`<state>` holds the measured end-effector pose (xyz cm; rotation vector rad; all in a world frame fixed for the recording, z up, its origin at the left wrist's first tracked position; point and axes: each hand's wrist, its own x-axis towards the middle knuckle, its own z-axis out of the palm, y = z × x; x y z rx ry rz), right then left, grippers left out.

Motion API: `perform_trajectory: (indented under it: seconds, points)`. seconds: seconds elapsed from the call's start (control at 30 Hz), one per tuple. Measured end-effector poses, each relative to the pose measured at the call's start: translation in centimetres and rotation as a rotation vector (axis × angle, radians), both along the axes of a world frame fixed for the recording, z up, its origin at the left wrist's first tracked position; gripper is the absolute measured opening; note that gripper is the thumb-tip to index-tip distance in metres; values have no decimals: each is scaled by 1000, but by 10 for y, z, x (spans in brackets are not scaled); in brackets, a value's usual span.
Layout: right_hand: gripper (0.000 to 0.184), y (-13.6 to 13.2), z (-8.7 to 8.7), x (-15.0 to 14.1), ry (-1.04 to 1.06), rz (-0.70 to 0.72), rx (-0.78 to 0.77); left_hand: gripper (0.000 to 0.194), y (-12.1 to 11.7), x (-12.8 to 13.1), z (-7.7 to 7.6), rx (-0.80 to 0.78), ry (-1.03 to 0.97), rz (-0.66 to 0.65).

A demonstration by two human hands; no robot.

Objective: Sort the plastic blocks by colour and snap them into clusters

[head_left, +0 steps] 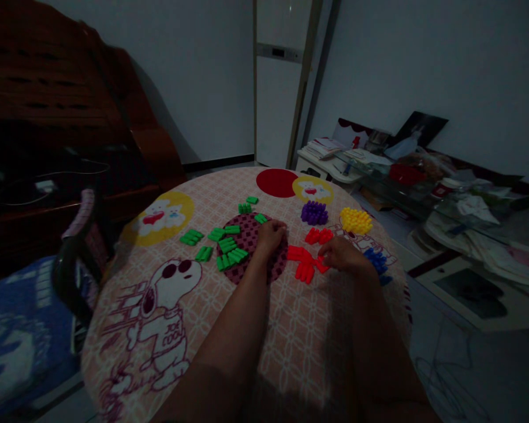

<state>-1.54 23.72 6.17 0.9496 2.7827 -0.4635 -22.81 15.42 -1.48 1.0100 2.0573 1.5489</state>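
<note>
My left hand [272, 236] is over the printed brown circle of the tablecloth, its fingers curled together; whatever they may hold is hidden. Just beyond it lies a green plastic toy piece [260, 218]. My right hand [341, 254] pinches at the edge of a red plastic toy piece [321, 264]. More red pieces [305, 270] lie in a loose cluster between the two hands, with another red group [318, 236] slightly farther back. Several green pieces [228, 245] are spread to the left of my left hand.
Purple pieces [314, 212], yellow pieces [355, 220] and blue pieces [376, 260] stand grouped on the right side of the round table [211, 329]. A chair [77, 252] is at the left. A cluttered glass-topped cabinet [392, 176] runs along the right wall.
</note>
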Motion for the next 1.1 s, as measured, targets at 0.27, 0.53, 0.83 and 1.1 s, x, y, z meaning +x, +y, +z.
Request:
perform_trajectory:
  seconds: [0.27, 0.53, 0.83, 1.1]
  points:
    - [30, -3, 0, 1, 0, -15, -30, 16, -2, 1, 1, 17, -41, -11]
    - [12, 0, 1, 4, 203, -190, 62, 16, -3, 2, 4, -12, -24, 5]
    - [18, -6, -5, -8, 275, -185, 289, 18, -1, 1, -1, 13, -59, -18]
    - [25, -15, 10, -8, 145, -198, 344, 18, 1, -1, -3, 15, -22, -14]
